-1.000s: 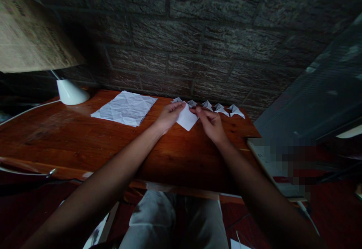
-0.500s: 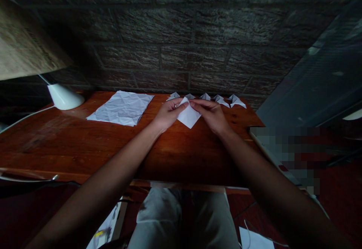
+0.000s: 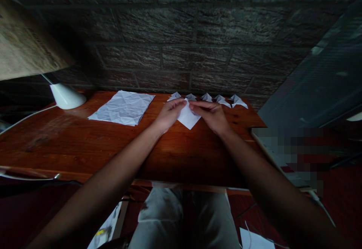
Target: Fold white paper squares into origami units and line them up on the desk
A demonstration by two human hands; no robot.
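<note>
A small white folded paper [image 3: 189, 119], diamond-shaped with one corner pointing toward me, is held up over the table between both hands. My left hand [image 3: 169, 115] pinches it near its upper left edge, thumb on top. My right hand [image 3: 211, 114] grips the upper right part with thumb and forefinger, close to the top corner. The fingers hide much of the top of the paper. Just beyond the hands, several folded white paper pieces [image 3: 207, 97] with raised points stand in a row along the back edge.
Creased white paper sheets [image 3: 122, 107] lie stacked on the wooden table [image 3: 113, 145], left of my hands. A lamp with a white base [image 3: 66, 97] stands at the far left, its cord trailing forward. A brick wall [image 3: 175, 58] rises directly behind the table.
My fingers have shifted at the paper's top corner, the right forefinger reaching further left over it. The view has moved very slightly.
</note>
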